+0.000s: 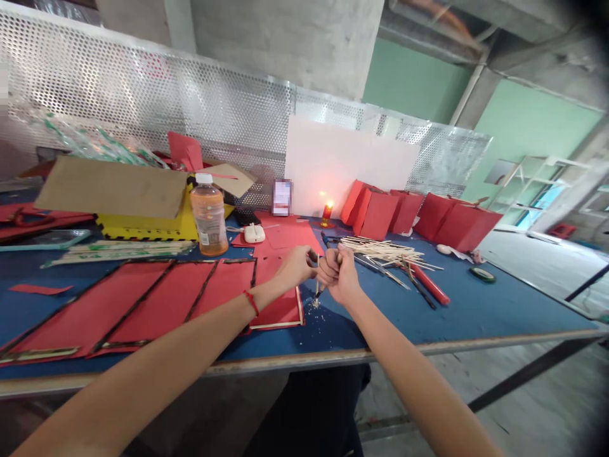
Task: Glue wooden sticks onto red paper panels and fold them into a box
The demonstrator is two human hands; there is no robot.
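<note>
I'm holding a thin stick (pixel 317 285) upright over shavings (pixel 316 304) on the blue table (pixel 476 304).
At 10 o'clock from the stick, a capped bottle (pixel 208 219) is holding orange liquid and a yellow-and-brown box (pixel 137 227) is standing beside it; I can't be sure what is lying inside the box. The stick is looking pale, slender and straight, its long axis running nearly vertical, one end pointing to 12 and the other to 6, toward the shavings. My left hand (pixel 302 265) is pinching it; my right hand (pixel 339 274) is curling its fingers closed around a mostly hidden dark-tipped tool (pixel 320 292).
</note>
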